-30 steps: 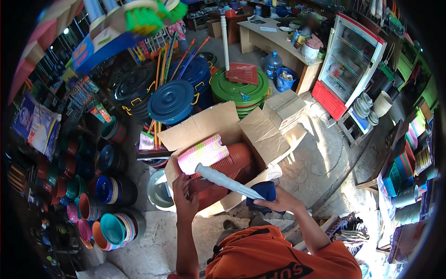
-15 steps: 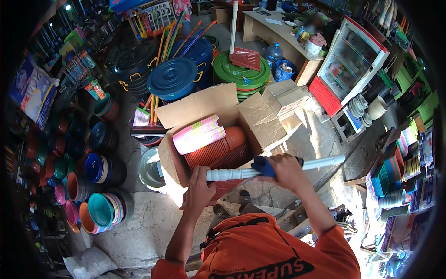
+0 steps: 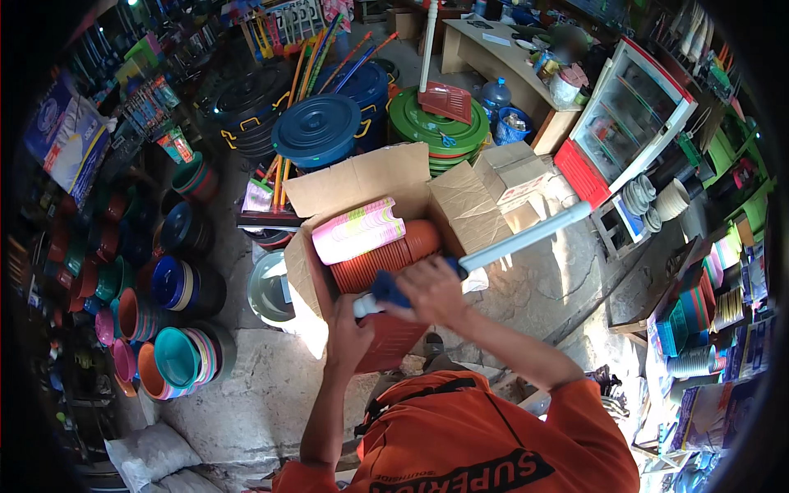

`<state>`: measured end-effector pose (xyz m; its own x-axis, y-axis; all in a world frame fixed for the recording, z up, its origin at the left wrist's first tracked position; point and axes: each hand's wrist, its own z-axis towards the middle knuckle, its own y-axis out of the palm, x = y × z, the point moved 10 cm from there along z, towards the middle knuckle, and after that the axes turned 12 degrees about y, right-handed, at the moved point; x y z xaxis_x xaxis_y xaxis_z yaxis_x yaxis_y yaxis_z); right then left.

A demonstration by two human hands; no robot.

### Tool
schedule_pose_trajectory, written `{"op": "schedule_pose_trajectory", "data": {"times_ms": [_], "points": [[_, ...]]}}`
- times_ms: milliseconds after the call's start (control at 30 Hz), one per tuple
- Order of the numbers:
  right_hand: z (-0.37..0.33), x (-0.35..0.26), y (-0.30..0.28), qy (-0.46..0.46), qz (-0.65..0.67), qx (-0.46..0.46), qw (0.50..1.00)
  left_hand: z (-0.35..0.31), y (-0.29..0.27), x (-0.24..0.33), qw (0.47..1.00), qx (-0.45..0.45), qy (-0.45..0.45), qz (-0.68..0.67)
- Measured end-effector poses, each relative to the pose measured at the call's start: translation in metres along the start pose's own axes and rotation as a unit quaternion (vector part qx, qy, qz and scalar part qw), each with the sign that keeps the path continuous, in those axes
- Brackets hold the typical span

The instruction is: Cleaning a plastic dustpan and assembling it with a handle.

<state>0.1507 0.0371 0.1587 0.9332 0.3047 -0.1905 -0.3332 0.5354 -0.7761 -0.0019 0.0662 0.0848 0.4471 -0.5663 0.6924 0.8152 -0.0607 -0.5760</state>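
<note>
A long white tube handle (image 3: pixel 534 234) slants across in front of me, its far end raised to the right. At its near end is a dark red dustpan (image 3: pixel 390 343), partly hidden behind my hands. My left hand (image 3: pixel 348 333) is closed round the handle's lower end. My right hand (image 3: pixel 436 292) presses a dark blue cloth (image 3: pixel 386 289) round the handle, close to my left hand. Just beyond them stands an open cardboard box (image 3: pixel 362 177). It holds stacked reddish-brown plastic pots (image 3: pixel 370 267) and a pink-and-green patterned stack (image 3: pixel 359 232).
Blue (image 3: pixel 315 130) and green lidded tubs (image 3: pixel 440 123) stand behind the box; another long-handled red dustpan (image 3: pixel 446 103) rests on the green lid. Stacked basins (image 3: pixel 177 361) line the left. To the right are a glass-fronted cabinet (image 3: pixel 629 119) and crowded shelves. A desk (image 3: pixel 493 57) stands far back.
My right hand has slid left along the handle with the blue cloth, coming near my left hand. The handle's free end now tilts farther up and away.
</note>
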Motion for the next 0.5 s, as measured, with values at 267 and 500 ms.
{"op": "schedule_pose_trajectory", "data": {"times_ms": [267,500], "points": [[0.040,-0.005,0.007,0.066,0.035,-0.008,0.997,0.014,-0.033,0.006,0.993,0.086,0.024,0.080],[0.057,-0.048,0.043,0.083,0.031,-0.180,0.980,0.004,-0.022,-0.008,0.982,0.165,0.004,0.087]]}}
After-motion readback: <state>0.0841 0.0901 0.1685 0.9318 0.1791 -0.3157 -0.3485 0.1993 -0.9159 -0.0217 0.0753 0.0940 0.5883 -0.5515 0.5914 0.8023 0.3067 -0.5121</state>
